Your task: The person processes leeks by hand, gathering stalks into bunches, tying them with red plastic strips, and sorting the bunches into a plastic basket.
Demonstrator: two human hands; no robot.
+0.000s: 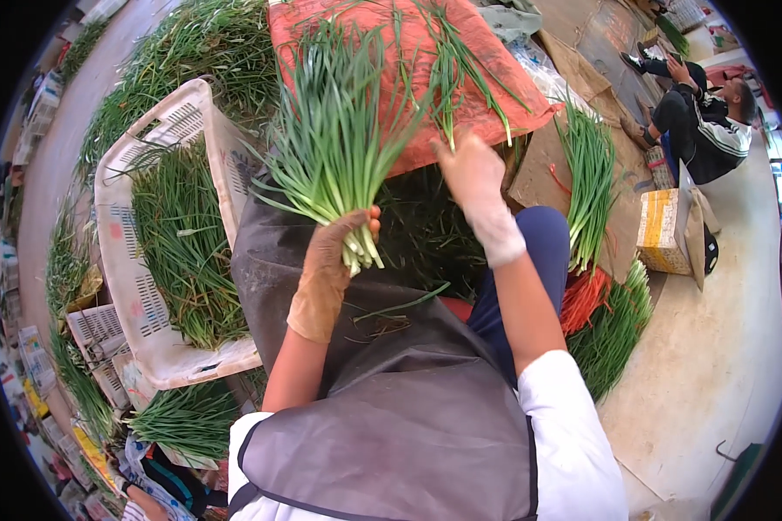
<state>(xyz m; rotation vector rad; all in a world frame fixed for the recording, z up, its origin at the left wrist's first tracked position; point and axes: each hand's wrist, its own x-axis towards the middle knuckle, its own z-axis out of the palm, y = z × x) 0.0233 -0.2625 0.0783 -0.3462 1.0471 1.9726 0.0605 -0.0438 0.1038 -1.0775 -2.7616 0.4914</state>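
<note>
A fanned bunch of Chinese chives (339,143) points away from me, its pale stem ends toward my apron. My left hand (339,254), in a stained tan glove, grips it near those ends. Loose chive stalks (456,71) lie on a red plastic sheet (410,130) in front of me. My right hand (474,172), in a pale glove, is at the sheet's near edge by the stalks' lower ends. It is blurred, so whether its fingers pinch a stalk is unclear. Stray bits of leaf (391,319) rest on my dark apron (417,417).
To my left stands a white plastic crate (120,241) of chives; a large chive heap (221,65) lies beyond. On the right are a chive bundle (590,189), red ties (583,303), more chives (612,338) and a taped box (665,231). A person (697,124) sits farther right.
</note>
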